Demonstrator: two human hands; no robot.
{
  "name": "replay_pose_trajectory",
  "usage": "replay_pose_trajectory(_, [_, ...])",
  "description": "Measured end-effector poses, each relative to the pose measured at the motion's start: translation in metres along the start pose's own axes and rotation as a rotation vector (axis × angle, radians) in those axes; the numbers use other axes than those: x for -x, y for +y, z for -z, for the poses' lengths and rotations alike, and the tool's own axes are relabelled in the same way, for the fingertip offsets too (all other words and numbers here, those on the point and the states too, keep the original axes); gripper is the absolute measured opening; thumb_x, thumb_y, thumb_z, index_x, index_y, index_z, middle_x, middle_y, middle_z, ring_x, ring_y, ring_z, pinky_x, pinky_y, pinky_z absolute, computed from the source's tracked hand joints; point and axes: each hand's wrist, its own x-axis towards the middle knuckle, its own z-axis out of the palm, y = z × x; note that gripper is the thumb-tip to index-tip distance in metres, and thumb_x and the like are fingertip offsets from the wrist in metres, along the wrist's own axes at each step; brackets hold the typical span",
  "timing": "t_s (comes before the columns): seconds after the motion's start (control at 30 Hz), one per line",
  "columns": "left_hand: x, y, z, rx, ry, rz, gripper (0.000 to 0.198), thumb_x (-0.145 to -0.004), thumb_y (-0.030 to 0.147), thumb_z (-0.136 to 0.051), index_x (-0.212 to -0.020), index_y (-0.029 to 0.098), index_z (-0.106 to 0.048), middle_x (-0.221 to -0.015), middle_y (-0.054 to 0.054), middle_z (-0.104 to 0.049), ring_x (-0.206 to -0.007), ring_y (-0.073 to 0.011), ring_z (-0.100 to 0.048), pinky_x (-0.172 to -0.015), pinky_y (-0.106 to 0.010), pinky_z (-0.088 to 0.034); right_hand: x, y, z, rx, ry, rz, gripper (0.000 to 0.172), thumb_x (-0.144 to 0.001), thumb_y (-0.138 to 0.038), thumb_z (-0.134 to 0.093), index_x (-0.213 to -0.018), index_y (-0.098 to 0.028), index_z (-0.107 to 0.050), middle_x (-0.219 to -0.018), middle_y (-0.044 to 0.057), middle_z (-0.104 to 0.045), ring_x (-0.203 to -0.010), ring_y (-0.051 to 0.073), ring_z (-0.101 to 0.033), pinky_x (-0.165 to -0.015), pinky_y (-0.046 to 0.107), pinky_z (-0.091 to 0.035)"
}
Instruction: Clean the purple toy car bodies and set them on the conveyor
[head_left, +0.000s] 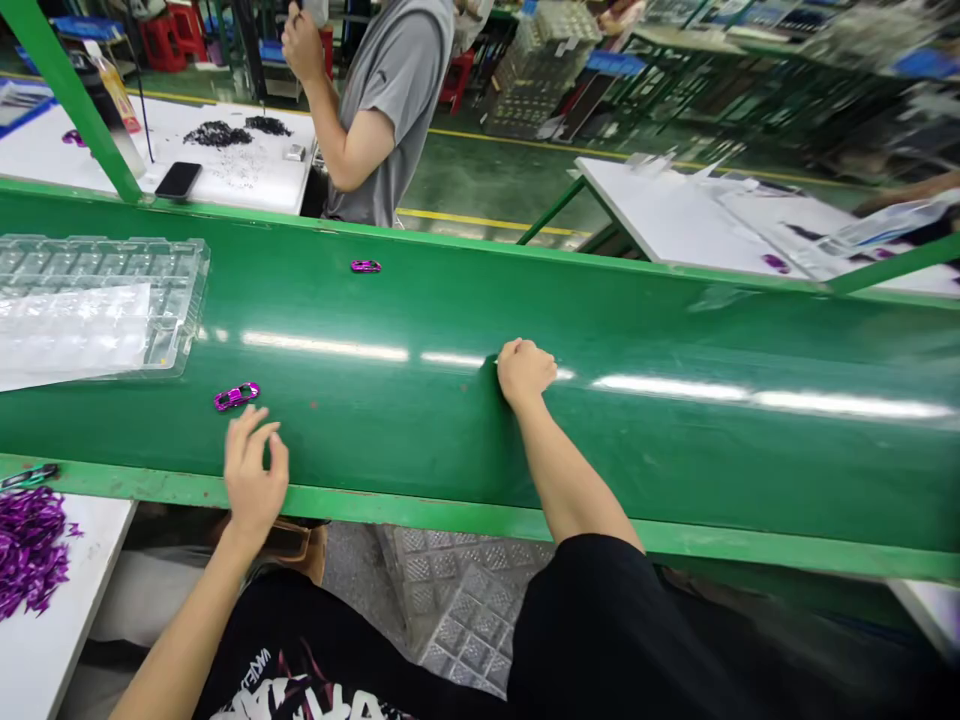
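Note:
My left hand (255, 468) hovers over the near side of the green belt (420, 440), thumb and fingers apart with nothing between them. Just beyond its fingertips lies a shiny purple toy car (237, 396). My right hand (526, 372) is out over the middle of the belt, its fingers curled closed; whatever they hold, if anything, is hidden. Farther off, by the belt's far edge, a second purple toy car (366, 266) rests on its own.
Clear plastic trays (169, 300) with a white sheet (75, 325) occupy the belt's left end. Purple parts (30, 550) are heaped on a side table at lower left, near a cutter (30, 476). Across the belt, a person in grey (397, 110) works beside a phone (178, 180).

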Motion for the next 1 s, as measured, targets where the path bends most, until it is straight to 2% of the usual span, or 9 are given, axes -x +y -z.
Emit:
replay_pose_trajectory(0.07, [0.007, 0.019, -0.037, 0.334, -0.269, 0.356, 0.012, -0.093, 0.027, -0.062, -0.092, 0.024, -0.074, -0.138, -0.011, -0.071, -0.154, -0.0279, -0.048, -0.135, -0.05, -0.028, 0.023, -0.015, 0.011, -0.065, 0.003, 0.06, 0.032, -0.105, -0.047, -0.065, -0.1, -0.016, -0.069, -0.097, 0.004, -0.07, -0.089, 0.018, -0.067, -0.088, 0.039, -0.058])
replay_pose_trajectory(0.13, [0.011, 0.036, -0.085, 0.443, -0.461, 0.512, 0.02, -0.097, 0.032, -0.06, -0.092, 0.021, -0.075, -0.119, -0.016, -0.078, -0.132, -0.0303, -0.068, -0.123, -0.05, -0.047, 0.057, -0.028, 0.019, -0.147, -0.005, 0.157, 0.041, -0.108, -0.048, -0.058, -0.08, -0.018, -0.063, -0.077, 0.0, -0.063, -0.074, 0.015, -0.061, -0.08, 0.034, -0.054])
replay_pose_trajectory(0.23, [0.015, 0.053, -0.155, 0.601, -0.701, 0.759, 0.041, -0.104, 0.044, -0.048, -0.094, 0.014, -0.074, -0.103, -0.022, -0.078, -0.107, -0.0347, -0.078, -0.101, -0.056, -0.062, 0.119, -0.041, 0.027, -0.282, -0.05, 0.353, 0.056, -0.108, -0.053, -0.048, -0.061, -0.023, -0.049, -0.059, -0.002, -0.051, -0.06, 0.014, -0.049, -0.069, 0.031, -0.047])
replay_pose_trajectory(0.3, [0.018, 0.058, -0.189, 0.708, -0.772, 0.856, 0.043, -0.104, 0.046, -0.048, -0.097, 0.013, -0.074, -0.102, -0.021, -0.078, -0.104, -0.0346, -0.078, -0.096, -0.054, -0.064, 0.152, -0.044, 0.03, -0.353, -0.09, 0.476, 0.057, -0.106, -0.056, -0.049, -0.059, -0.024, -0.045, -0.058, -0.001, -0.051, -0.058, 0.015, -0.048, -0.066, 0.031, -0.046])
replay_pose_trajectory(0.4, [0.024, 0.055, -0.215, 0.842, -0.76, 0.936, 0.029, -0.102, 0.037, -0.054, -0.099, 0.016, -0.073, -0.105, -0.014, -0.078, -0.106, -0.0276, -0.077, -0.099, -0.042, -0.063, 0.175, -0.04, 0.032, -0.421, -0.141, 0.599, 0.052, -0.104, -0.055, -0.05, -0.061, -0.025, -0.049, -0.069, 0.003, -0.059, -0.066, 0.018, -0.057, -0.072, 0.034, -0.051])
replay_pose_trajectory(0.53, [0.027, 0.045, -0.218, 0.897, -0.656, 1.027, 0.025, -0.102, 0.018, -0.048, -0.096, 0.016, -0.072, -0.091, -0.008, -0.076, -0.092, -0.0167, -0.078, -0.094, -0.027, -0.062, 0.151, -0.016, 0.041, -0.432, -0.164, 0.613, 0.041, -0.102, -0.055, -0.05, -0.077, -0.026, -0.066, -0.107, 0.011, -0.073, -0.108, 0.027, -0.069, -0.099, 0.045, -0.055])
replay_pose_trajectory(0.67, [0.025, 0.044, -0.2, 0.872, -0.559, 1.1, 0.025, -0.1, 0.014, -0.05, -0.095, 0.01, -0.073, -0.078, -0.01, -0.075, -0.075, -0.0181, -0.077, -0.08, -0.029, -0.065, 0.079, 0.03, 0.045, -0.31, -0.07, 0.374, 0.054, -0.104, -0.064, -0.042, -0.12, -0.021, -0.071, -0.139, 0.022, -0.063, -0.142, 0.036, -0.051, -0.121, 0.061, -0.037])
replay_pose_trajectory(0.8, [0.021, 0.048, -0.176, 0.879, -0.497, 1.118, 0.024, -0.097, 0.009, -0.052, -0.099, 0.007, -0.076, -0.073, -0.01, -0.075, -0.068, -0.0175, -0.076, -0.074, -0.028, -0.065, 0.032, 0.075, 0.03, -0.167, -0.084, 0.201, 0.082, -0.09, -0.077, -0.06, -0.133, -0.008, -0.066, -0.148, 0.034, -0.054, -0.145, 0.048, -0.045, -0.12, 0.068, -0.032])
replay_pose_trajectory(1.0, [0.018, 0.045, -0.158, 0.884, -0.433, 1.141, 0.026, -0.097, 0.008, -0.051, -0.096, 0.007, -0.077, -0.068, -0.009, -0.074, -0.061, -0.0158, -0.074, -0.064, -0.025, -0.062, 0.048, 0.092, 0.001, -0.053, -0.12, 0.26, 0.047, -0.096, -0.057, -0.069, -0.122, -0.017, -0.071, -0.139, 0.015, -0.066, -0.133, 0.031, -0.059, -0.117, 0.054, -0.045])
